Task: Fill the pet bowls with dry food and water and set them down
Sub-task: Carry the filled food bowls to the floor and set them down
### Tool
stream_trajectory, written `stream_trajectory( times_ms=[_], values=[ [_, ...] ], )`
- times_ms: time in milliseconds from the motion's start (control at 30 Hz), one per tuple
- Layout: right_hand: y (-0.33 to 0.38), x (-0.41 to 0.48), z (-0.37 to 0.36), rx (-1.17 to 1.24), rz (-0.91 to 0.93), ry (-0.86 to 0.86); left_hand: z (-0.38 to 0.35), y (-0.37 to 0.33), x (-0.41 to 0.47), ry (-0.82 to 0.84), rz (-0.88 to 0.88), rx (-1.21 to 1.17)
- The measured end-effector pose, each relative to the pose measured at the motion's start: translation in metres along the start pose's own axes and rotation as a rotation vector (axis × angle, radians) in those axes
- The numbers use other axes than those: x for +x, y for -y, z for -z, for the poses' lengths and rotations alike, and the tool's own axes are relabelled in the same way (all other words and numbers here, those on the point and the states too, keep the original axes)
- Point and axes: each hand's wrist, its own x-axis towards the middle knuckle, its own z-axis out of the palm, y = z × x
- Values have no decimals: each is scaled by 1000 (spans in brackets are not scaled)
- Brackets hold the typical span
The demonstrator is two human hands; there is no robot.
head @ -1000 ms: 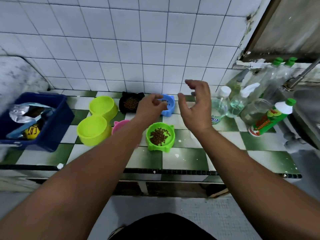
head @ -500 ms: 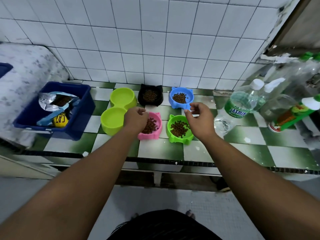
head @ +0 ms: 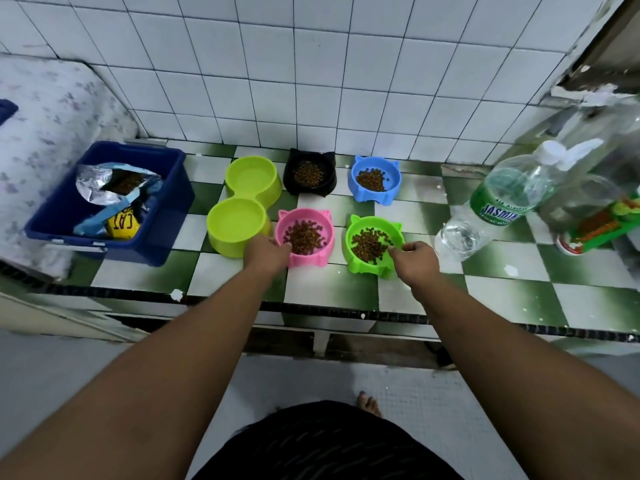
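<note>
Pink bowl (head: 313, 213) and green bowl (head: 375, 220) stand side by side near the front edge of the tiled table (head: 485, 289), each holding kibble (head: 304, 237). My left grip (head: 265, 252) pinches the pink bowl's near left rim, and my right grip (head: 414, 259) pinches the green bowl's near right rim. I judge these outer-edge holds are chosen so that no finger dips into the food and both bowls can be lifted level together.

Behind them, a black bowl (head: 327, 188) and a blue bowl (head: 394, 176) also hold kibble. A lime double bowl (head: 239, 225) stands just beside the pink one, close against my left knuckles. It shows no kibble, and I cannot tell whether it holds water. A clear water bottle (head: 485, 206) leans near the green bowl's right side and crowds that way out. Further left, an opened food bag (head: 104, 183) lies in a blue tub (head: 166, 216).
</note>
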Motion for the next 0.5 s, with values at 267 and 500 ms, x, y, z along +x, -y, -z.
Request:
stream_trajectory(
  times_ms=[267,500],
  values=[
    [-13,19,-10,0,-128,67,-15,10,17,-33,70,-11],
    [-16,27,-14,-44,-162,45,-20,6,26,-45,82,28]
  ],
)
